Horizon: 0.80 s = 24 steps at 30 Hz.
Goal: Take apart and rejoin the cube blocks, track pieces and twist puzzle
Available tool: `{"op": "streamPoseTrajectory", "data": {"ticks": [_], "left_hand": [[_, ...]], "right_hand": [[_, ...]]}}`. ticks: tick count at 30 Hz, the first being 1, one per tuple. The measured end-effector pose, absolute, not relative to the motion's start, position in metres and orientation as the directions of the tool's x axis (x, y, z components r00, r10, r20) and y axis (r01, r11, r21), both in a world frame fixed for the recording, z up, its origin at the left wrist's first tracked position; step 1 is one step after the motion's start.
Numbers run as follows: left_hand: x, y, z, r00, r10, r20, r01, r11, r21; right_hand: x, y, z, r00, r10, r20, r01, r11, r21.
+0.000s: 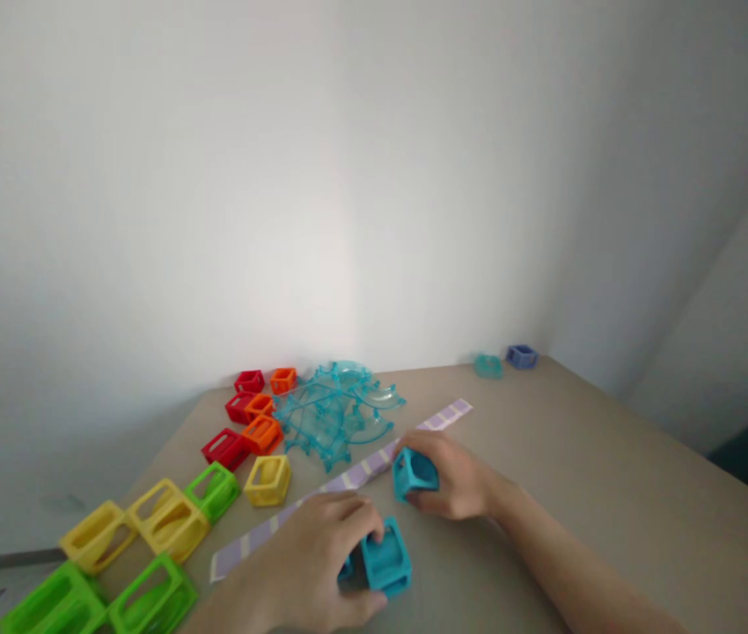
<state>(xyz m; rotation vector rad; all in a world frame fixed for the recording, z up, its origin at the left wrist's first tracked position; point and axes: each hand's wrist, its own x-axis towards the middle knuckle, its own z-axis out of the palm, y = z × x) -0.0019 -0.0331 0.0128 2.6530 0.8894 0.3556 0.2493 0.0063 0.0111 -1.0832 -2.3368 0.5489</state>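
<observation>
My left hand (321, 563) is closed around a teal hollow toy block (387, 556) low in the middle of the view. Part of another teal piece (346, 568) shows beneath its fingers, mostly hidden. To the right and a little farther off, my right hand (450, 475) grips a second teal hollow block (414, 472) between thumb and fingers, its open side facing up. The two blocks are apart. A purple strip with white bands (361, 472) runs slantwise across the table, just beyond both hands.
Clear blue track pieces (334, 409) lie heaped beyond the strip. Red (225, 449), orange (261, 433), yellow (267, 481) and green (153, 594) blocks spread along the left. A blue block (522, 356) and a clear teal piece (488, 366) sit by the wall (348, 194).
</observation>
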Motion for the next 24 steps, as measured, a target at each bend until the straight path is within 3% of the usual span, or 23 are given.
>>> {"op": "streamPoseTrajectory", "data": {"ticks": [4, 7, 13, 17, 24], "left_hand": [[-0.004, -0.035, 0.015, 0.763, 0.627, 0.156, 0.526, -0.743, 0.414], [-0.004, -0.036, 0.017, 0.766, 0.621, 0.164, 0.517, -0.748, 0.417], [-0.006, -0.035, 0.014, 0.777, 0.609, 0.159, 0.492, -0.744, 0.452], [-0.006, -0.033, 0.010, 0.794, 0.587, 0.154, 0.459, -0.747, 0.481], [-0.003, -0.036, 0.019, 0.709, 0.694, 0.128, 0.502, -0.623, 0.600]], "right_hand": [[0.241, -0.002, 0.012, -0.540, 0.730, 0.419, 0.428, 0.667, -0.610], [0.239, -0.005, 0.003, -0.460, 0.760, 0.460, 0.394, 0.638, -0.661], [0.237, -0.001, -0.020, -0.360, 0.849, 0.387, 0.148, 0.462, -0.875], [0.235, 0.001, -0.022, -0.304, 0.865, 0.399, 0.085, 0.442, -0.893], [0.228, -0.003, -0.011, -0.267, 0.896, 0.356, -0.012, 0.366, -0.930]]}}
